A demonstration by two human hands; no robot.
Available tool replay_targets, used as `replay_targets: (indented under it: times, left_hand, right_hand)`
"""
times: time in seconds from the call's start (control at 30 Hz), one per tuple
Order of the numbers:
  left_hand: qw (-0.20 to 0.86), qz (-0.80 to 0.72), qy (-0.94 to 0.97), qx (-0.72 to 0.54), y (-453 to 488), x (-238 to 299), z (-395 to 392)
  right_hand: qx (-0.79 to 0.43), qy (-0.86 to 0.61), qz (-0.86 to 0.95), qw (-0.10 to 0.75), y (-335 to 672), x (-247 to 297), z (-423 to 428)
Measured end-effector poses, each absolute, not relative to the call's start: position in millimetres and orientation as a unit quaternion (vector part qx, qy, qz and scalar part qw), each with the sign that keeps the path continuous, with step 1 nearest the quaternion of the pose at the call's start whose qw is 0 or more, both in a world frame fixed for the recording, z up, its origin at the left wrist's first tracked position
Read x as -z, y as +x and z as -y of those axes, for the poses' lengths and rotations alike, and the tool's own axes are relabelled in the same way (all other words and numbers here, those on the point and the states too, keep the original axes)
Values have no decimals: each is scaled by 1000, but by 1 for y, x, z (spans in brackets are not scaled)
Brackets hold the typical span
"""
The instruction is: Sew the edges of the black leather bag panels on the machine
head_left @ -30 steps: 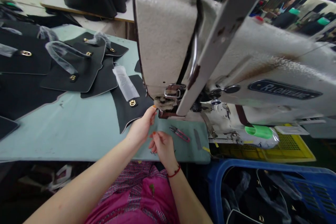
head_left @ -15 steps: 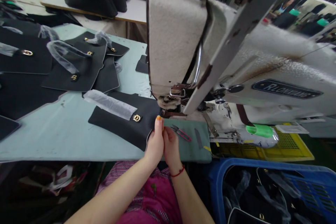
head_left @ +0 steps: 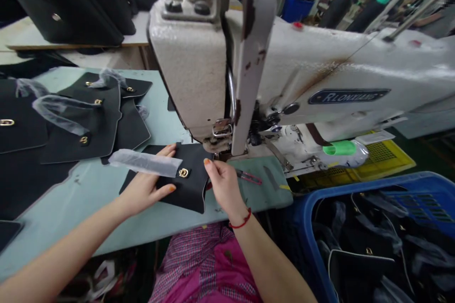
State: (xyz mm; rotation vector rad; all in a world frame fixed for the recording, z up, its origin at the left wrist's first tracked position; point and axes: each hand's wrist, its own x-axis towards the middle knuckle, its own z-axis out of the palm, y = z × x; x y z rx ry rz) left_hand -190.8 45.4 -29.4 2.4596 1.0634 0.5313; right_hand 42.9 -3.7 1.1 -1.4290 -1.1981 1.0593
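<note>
"Left hand (head_left: 140,191) has moved left, onto the black piece (head_left: 194,194) near the middle of the frame. Its thumb is spread."

"And the right hand (head_left: 225,184)?"

"Seems to pinch the edge, below the sewing machine (head_left: 192,61). Lining-up step, maybe."

"Then moving it calls for keeping it flat."

The bag panel (head_left: 194,193) at seven o'clock is black, its clasp (head_left: 183,173) gold. The apron (head_left: 231,267) at six is pink and checked. The basket (head_left: 303,220) at four is blue.
</note>
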Motion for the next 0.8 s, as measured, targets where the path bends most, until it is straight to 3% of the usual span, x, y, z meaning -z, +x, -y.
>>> replay_targets:
  times: [0.17,0.47,0.8]
  left_hand:
    - [177,-267,942,-101,-157,1,-93]
    - [48,-370,927,-25,-137,-25,-51]
    - [44,-401,915,2,-127,-39,-48]
  right_hand:
    - [-404,-596,510,472,46,4,8]
    - [-459,-560,538,432,73,-2,2]
    - [-486,-547,538,420,82,-12,-8]
